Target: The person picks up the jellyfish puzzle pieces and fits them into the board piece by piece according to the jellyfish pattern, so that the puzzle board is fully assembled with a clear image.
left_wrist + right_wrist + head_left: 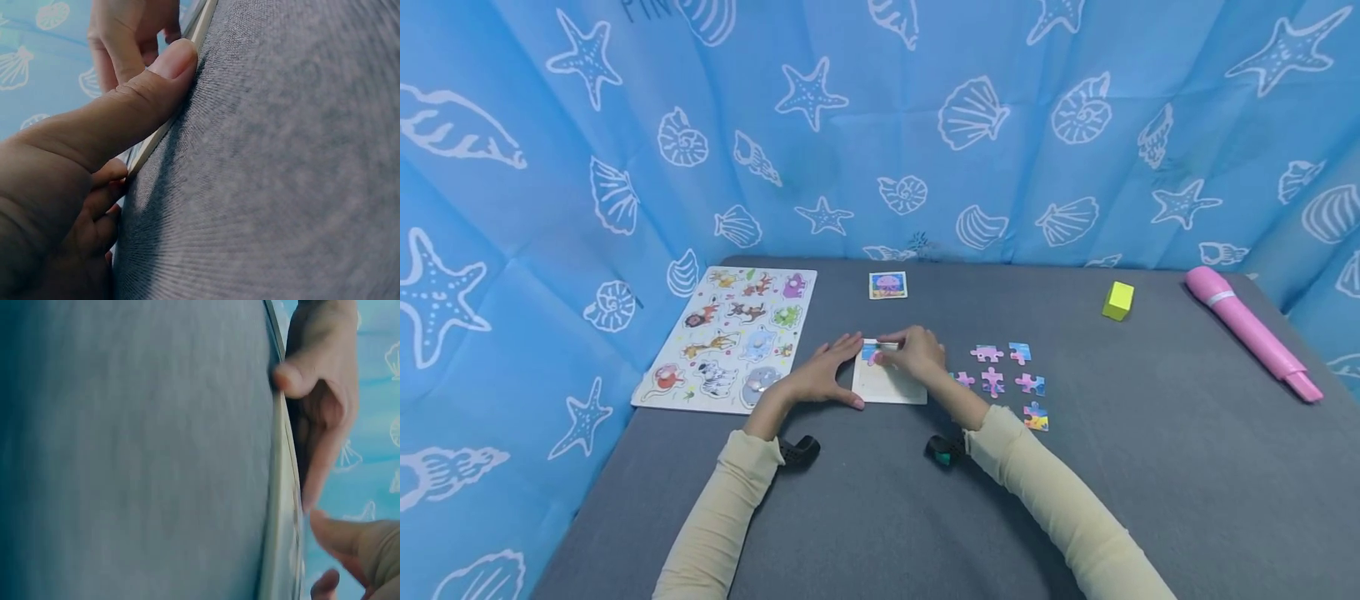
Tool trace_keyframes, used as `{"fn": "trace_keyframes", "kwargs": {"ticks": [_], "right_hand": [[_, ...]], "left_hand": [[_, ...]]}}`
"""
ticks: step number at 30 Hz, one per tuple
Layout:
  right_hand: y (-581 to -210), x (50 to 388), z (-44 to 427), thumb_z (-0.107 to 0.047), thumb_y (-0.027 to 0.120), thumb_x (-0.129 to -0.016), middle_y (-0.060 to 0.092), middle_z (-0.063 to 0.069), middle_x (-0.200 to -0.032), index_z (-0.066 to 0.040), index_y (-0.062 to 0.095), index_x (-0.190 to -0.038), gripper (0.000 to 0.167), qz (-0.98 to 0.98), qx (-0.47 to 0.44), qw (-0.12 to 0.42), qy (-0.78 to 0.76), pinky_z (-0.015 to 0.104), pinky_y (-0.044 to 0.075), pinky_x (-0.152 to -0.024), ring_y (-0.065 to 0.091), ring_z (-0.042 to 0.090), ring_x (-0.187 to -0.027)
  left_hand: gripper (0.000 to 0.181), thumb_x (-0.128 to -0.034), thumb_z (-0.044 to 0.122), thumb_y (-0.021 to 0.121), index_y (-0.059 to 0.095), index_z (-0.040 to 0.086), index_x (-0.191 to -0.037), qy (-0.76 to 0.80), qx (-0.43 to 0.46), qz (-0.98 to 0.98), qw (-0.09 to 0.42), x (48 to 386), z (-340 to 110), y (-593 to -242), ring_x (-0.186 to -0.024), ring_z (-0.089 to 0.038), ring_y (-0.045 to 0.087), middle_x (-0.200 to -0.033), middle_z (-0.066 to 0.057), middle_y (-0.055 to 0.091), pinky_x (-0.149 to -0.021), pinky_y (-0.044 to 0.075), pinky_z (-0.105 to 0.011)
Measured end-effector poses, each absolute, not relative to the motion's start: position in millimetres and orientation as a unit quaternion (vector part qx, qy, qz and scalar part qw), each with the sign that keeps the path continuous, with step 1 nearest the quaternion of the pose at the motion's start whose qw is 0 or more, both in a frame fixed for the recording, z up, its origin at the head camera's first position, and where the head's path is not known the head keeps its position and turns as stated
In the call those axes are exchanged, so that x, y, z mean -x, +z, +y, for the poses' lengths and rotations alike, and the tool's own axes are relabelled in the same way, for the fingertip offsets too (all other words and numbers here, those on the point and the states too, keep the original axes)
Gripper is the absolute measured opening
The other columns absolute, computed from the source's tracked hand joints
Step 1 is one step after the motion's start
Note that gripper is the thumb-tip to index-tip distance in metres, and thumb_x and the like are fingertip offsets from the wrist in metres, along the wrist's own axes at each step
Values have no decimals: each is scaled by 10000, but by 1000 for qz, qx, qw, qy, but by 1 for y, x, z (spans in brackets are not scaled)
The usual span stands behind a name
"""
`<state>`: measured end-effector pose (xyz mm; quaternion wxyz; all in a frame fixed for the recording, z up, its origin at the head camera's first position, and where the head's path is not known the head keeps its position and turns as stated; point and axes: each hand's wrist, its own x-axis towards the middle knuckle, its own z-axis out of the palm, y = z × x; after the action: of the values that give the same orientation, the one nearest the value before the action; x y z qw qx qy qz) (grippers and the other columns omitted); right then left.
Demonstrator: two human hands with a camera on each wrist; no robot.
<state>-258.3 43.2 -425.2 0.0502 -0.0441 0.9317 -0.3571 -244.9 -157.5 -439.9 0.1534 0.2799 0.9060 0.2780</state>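
A small white puzzle tray [887,390] lies flat on the table with blue-and-pink jigsaw pieces [869,350] in its upper left corner. Spread along the tray's left side, my left hand [820,372] touches it, thumb at the near edge and fingertips at the far corner. In the left wrist view the left thumb [172,65] presses the tray's rim. My right hand [919,354] reaches over the tray, thumb and forefinger curled at a pink puzzle piece [876,358] in that corner; the fingers partly hide it. Several loose jigsaw pieces [992,382] lie to the right.
An animal peg puzzle board [730,333] lies at left. Behind the tray is a small picture card [888,285]. A yellow-green block [1118,301] and a pink toy microphone [1251,329] lie at right. A blue shell-print curtain [895,150] borders the grey table [865,517].
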Motion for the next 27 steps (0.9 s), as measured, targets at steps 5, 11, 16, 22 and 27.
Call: {"fn": "trace_keyframes", "kwargs": {"ticks": [5, 11, 16, 22, 27], "right_hand": [[-417, 264, 74, -200, 723, -791, 500, 18, -651, -141, 678, -1124, 342, 899, 95, 53, -425, 232, 319, -533, 394, 127, -591], [-410, 267, 141, -154, 710, -800, 504, 130, -885, -61, 639, -1170, 388, 879, 123, 37, -460, 221, 356, -573, 389, 144, -716], [-411, 261, 194, -133, 693, -816, 529, 214, -1040, -24, 619, -1186, 393, 889, 112, 38, -443, 252, 401, -637, 463, 228, -821], [-421, 259, 223, -162, 703, -809, 529, 199, -996, -32, 628, -1177, 397, 902, 108, 55, -414, 297, 340, -696, 412, 235, -849], [-427, 258, 227, -187, 721, -792, 503, 105, -850, -61, 647, -1155, 391, 909, 96, 72, -400, 282, 296, -624, 354, 188, -729]], "left_hand": [[1063, -702, 446, 761, 138, 80, -1481, 281, -280, 905, 151, 246, -156, -441, -1440, -248, 20, -1559, -79, 65, -1149, 1, -498], [1076, -688, 429, 777, 141, 76, -1481, 286, -285, 903, 151, 244, -155, -440, -1438, -261, 13, -1558, -106, 40, -1143, -9, -512], [1055, -699, 420, 771, 153, 68, -1477, 287, -294, 899, 153, 244, -157, -438, -1436, -280, 0, -1556, -121, 35, -1133, -29, -531], [1036, -704, 410, 770, 166, 74, -1476, 277, -294, 903, 147, 244, -157, -440, -1438, -270, 5, -1558, -103, 53, -1135, -28, -530], [1029, -700, 405, 775, 184, 69, -1472, 280, -295, 902, 147, 243, -155, -441, -1436, -280, 20, -1555, -107, 77, -1129, -23, -545]]}}
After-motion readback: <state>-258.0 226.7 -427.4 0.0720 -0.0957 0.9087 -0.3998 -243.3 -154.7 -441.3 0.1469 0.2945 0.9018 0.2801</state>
